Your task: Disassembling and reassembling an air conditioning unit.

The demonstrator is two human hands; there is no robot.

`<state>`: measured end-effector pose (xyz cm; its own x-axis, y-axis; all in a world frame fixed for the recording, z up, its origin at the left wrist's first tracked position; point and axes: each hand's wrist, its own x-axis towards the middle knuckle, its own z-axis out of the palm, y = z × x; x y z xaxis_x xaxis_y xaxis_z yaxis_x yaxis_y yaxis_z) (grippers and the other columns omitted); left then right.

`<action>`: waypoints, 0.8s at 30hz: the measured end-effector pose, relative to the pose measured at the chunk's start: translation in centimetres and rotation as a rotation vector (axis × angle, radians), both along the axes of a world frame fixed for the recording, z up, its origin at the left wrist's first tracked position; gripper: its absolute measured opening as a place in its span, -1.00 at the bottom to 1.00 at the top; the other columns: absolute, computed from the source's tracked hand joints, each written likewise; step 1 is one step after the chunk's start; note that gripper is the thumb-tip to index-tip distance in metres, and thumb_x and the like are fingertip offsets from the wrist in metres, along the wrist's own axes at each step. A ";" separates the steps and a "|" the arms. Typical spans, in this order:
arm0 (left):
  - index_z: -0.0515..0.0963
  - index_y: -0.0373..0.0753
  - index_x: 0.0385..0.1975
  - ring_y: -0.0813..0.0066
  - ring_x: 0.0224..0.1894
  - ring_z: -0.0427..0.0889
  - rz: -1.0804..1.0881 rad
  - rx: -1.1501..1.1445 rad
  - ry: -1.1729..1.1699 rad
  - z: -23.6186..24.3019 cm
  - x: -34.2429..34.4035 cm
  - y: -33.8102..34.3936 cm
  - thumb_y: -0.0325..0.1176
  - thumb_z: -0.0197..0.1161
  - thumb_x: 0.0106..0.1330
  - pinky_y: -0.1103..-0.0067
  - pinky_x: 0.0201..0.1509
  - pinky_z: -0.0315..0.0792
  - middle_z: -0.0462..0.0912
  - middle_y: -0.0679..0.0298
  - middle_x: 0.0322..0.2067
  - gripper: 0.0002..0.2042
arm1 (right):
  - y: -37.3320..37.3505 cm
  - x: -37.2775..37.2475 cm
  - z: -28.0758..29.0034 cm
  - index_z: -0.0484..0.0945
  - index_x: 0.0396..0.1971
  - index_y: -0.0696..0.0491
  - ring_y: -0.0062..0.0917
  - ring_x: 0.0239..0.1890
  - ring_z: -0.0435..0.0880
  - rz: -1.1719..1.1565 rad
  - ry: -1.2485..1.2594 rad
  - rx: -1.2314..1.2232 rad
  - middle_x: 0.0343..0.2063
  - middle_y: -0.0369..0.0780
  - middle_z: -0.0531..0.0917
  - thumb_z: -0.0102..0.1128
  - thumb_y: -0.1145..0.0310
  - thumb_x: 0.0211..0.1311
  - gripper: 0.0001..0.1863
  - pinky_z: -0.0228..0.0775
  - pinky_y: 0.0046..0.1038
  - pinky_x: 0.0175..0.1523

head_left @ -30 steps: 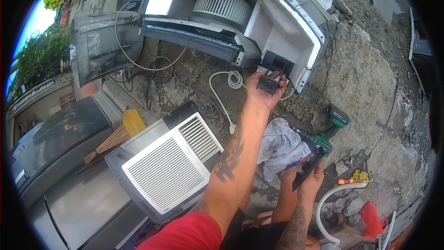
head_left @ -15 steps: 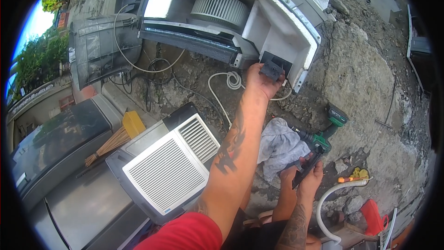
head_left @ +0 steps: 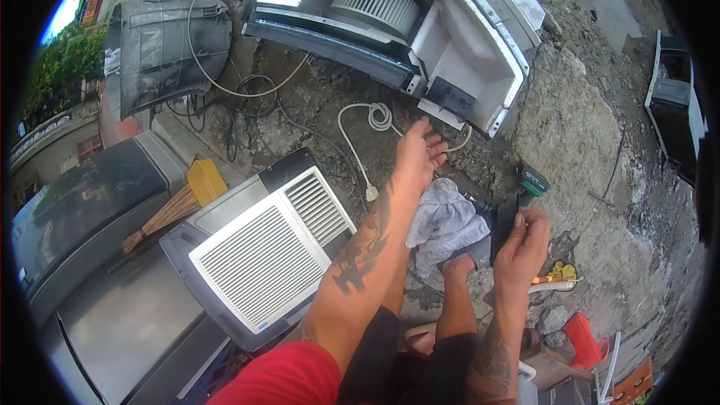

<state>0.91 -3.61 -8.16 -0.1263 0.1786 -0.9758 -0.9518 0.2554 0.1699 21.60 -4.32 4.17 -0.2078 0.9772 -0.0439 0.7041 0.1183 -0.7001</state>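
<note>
Black flat part [head_left: 505, 226] is held in the right grip [head_left: 525, 244]

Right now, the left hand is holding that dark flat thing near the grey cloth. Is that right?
Not quite: it's the right hand that's holding the dark flat thing near the grey cloth. The head view shows it.

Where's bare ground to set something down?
Rough concrete right of the opened air conditioner, between the green drill and thin dark rod, looks bare. It's crowded around the grey cloth, near the left hand and right hand.
</note>
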 end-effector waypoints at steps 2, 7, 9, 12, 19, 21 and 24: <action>0.45 -0.32 0.04 0.34 -0.08 0.59 -0.369 0.144 0.315 2.8 -1.5 -3.8 0.07 0.07 0.40 0.43 -0.07 0.47 0.58 0.07 -0.10 -0.49 | 3.8 -3.9 0.9 0.45 -0.30 0.16 -0.13 -0.30 0.58 0.115 -0.061 0.013 -0.35 -0.07 0.53 0.09 0.53 0.31 -0.96 0.44 -0.25 -0.22; 0.51 -0.32 -0.08 0.48 -0.23 0.65 -0.188 0.589 0.237 11.2 -1.4 -2.0 -0.16 0.20 0.40 0.55 -0.16 0.52 0.66 0.19 -0.24 -0.67 | 10.9 -10.6 1.1 0.48 -0.25 0.06 -0.15 -0.30 0.62 0.414 -0.239 0.146 -0.34 -0.12 0.56 0.10 0.38 0.32 -0.90 0.45 -0.19 -0.28; 0.52 -0.34 -0.13 0.49 -0.31 0.68 -0.199 0.597 0.317 11.1 -0.8 -0.5 -0.38 0.24 0.37 0.60 -0.21 0.58 0.67 0.21 -0.28 -0.81 | 11.9 -12.0 0.2 0.48 -0.28 0.08 -0.12 -0.30 0.62 0.581 -0.259 0.173 -0.34 -0.11 0.56 0.10 0.35 0.31 -0.88 0.44 -0.17 -0.26; 0.53 -0.34 -0.15 0.50 -0.33 0.68 -0.113 0.517 0.363 8.9 -0.5 0.9 -0.37 0.27 0.36 0.60 -0.23 0.61 0.67 0.21 -0.29 -0.81 | 12.6 -12.3 -1.2 0.52 -0.27 0.11 -0.11 -0.25 0.62 0.545 -0.184 0.129 -0.33 -0.09 0.58 0.14 0.39 0.26 -0.87 0.46 -0.17 -0.20; 0.51 -0.33 -0.19 0.49 -0.30 0.67 -0.093 0.504 0.325 7.4 0.1 0.5 -0.41 0.25 0.36 0.58 -0.22 0.62 0.65 0.21 -0.25 -0.85 | 12.6 -10.4 -0.8 0.58 -0.14 0.16 -0.17 -0.22 0.64 0.502 0.026 -0.064 -0.33 -0.05 0.63 0.25 0.52 0.11 -0.72 0.47 -0.26 -0.10; 0.51 -0.33 -0.18 0.48 -0.28 0.67 -0.085 0.502 0.296 7.3 0.1 0.4 -0.41 0.24 0.36 0.57 -0.19 0.62 0.65 0.21 -0.25 -0.85 | 12.3 -10.4 -0.8 0.57 -0.12 0.16 -0.21 -0.24 0.64 0.450 0.064 -0.078 -0.35 -0.08 0.64 0.28 0.55 0.07 -0.68 0.47 -0.29 -0.09; 0.50 -0.33 -0.16 0.46 -0.25 0.67 -0.073 0.480 0.238 7.0 -0.1 0.3 -0.43 0.23 0.37 0.52 -0.13 0.62 0.65 0.20 -0.23 -0.85 | 12.2 -10.6 -0.7 0.57 -0.12 0.16 -0.22 -0.26 0.63 0.386 0.123 -0.145 -0.35 -0.10 0.65 0.28 0.56 0.05 -0.67 0.47 -0.30 -0.09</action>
